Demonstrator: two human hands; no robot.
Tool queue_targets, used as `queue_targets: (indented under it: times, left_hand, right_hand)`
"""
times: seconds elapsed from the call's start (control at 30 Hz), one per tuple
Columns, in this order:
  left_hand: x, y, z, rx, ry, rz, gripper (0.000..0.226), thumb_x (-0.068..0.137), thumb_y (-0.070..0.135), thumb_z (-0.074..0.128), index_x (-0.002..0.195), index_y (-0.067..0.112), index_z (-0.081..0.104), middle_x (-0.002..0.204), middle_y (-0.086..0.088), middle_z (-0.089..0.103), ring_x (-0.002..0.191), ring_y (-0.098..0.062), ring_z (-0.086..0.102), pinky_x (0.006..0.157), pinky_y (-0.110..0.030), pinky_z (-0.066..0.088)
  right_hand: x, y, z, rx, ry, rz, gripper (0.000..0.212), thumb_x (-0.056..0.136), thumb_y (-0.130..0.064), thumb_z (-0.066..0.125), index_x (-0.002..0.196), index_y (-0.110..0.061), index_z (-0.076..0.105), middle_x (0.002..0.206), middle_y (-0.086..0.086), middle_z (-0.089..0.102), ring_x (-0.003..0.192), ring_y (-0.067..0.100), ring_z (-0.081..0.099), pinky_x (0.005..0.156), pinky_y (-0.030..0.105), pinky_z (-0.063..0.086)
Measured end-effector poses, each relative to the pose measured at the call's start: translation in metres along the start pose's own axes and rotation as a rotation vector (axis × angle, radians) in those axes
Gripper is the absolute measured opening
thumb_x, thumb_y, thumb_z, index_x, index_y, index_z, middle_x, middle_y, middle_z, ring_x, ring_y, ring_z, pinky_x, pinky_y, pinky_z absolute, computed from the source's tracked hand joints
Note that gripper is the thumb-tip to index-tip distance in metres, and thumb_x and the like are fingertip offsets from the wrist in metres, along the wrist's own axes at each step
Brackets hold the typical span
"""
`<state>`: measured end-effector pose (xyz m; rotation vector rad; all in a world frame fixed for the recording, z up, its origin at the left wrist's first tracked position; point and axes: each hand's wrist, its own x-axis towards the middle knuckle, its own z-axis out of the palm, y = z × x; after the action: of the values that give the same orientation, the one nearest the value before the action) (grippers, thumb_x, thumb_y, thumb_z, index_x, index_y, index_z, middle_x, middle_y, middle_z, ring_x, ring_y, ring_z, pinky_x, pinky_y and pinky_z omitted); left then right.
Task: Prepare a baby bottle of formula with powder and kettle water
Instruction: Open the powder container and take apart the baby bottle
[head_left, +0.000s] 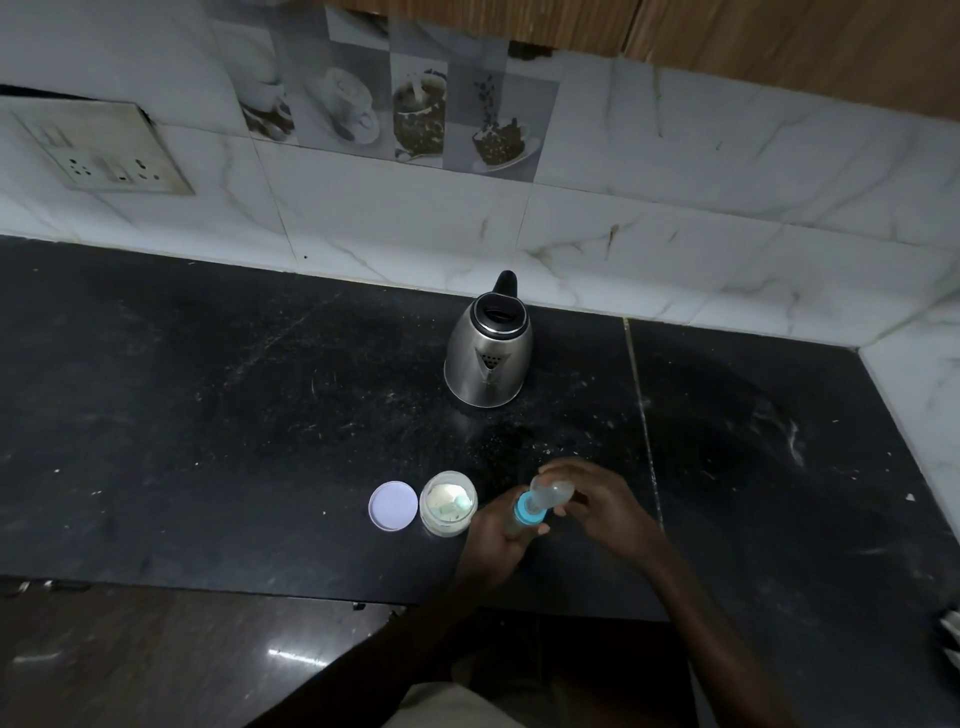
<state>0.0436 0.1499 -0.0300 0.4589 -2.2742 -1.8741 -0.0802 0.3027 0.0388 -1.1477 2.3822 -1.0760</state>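
A baby bottle with a blue collar is held tilted above the front of the black counter. My left hand grips its body below the collar. My right hand grips the clear cap at its top. Just left of my hands stands an open powder tub with pale powder and a scoop inside. Its white lid lies flat beside it. A steel kettle with a black open rim stands farther back near the wall.
The counter ends at a front edge just below my hands, with dark floor under it. A marble tiled wall runs behind and to the right. A switch socket plate sits on the wall at the left.
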Motion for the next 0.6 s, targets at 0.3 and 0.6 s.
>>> queue_targets:
  times: [0.3,0.6]
  left_hand:
    - [-0.001,0.004,-0.002,0.052,-0.033,-0.021,0.042,0.087,0.022,0.085,0.12,0.039,0.064,0.109,0.037,0.068,0.108,0.009,0.066,0.093,-0.01,0.049]
    - [0.0,0.007,-0.001,0.098,-0.037,-0.053,0.049,0.088,0.014,0.084,0.119,0.043,0.06,0.104,0.05,0.063,0.105,0.022,0.061,0.088,0.0,0.043]
  right_hand:
    - [-0.041,0.038,0.037,0.313,0.346,0.635,0.05,0.081,0.0,0.075,0.117,-0.035,0.069,0.122,-0.002,0.066,0.11,0.016,0.068,0.088,0.033,0.058]
    - [-0.064,0.052,0.078,0.52,0.48,0.827,0.057,0.087,-0.006,0.079,0.132,-0.03,0.054,0.125,-0.008,0.068,0.121,0.015,0.064,0.103,0.044,0.053]
